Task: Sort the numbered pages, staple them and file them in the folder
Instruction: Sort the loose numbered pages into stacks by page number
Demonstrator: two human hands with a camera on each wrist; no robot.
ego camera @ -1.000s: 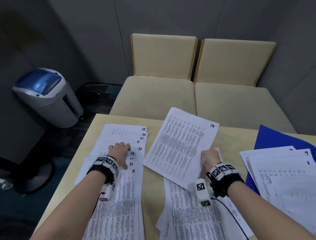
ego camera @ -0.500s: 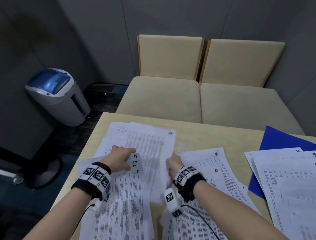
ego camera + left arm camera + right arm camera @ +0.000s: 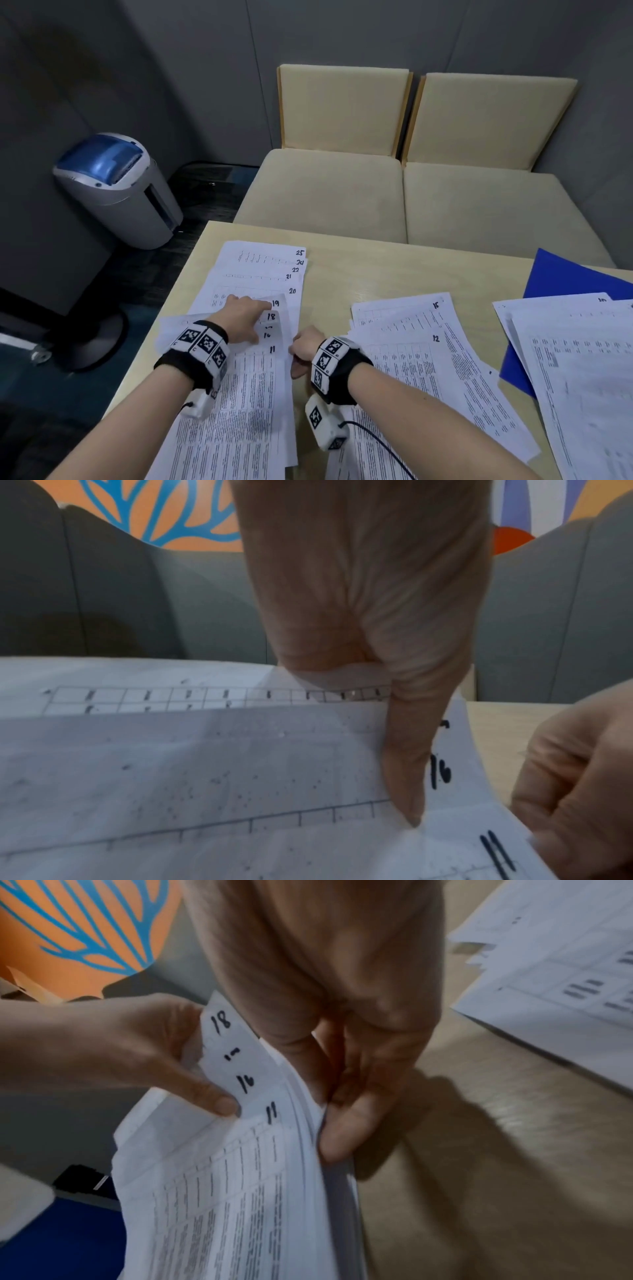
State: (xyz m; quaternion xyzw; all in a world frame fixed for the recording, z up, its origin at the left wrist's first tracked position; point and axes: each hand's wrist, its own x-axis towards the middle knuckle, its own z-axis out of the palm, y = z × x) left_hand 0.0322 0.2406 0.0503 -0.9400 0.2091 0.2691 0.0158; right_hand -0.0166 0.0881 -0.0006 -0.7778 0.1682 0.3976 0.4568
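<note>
White fan of pages [image 3: 260, 284] at left runs 25 to 11, left hand [image 3: 241, 317] pinching corners, right hand [image 3: 305, 349] pinching its edge; other piles [image 3: 428, 342], stapling and blue folder [image 3: 565, 277] look yet to do.

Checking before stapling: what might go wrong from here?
Misorder: on the fanned stack of white printed pages, handwritten 11 sits below 16, while 12 and 15 lie in the middle pile; stapling now fixes that. No 23 shows between 24 and 22. Slip: the right hand grips the stack's edge and the left hand pinches its corner; sheets may slide.
</note>
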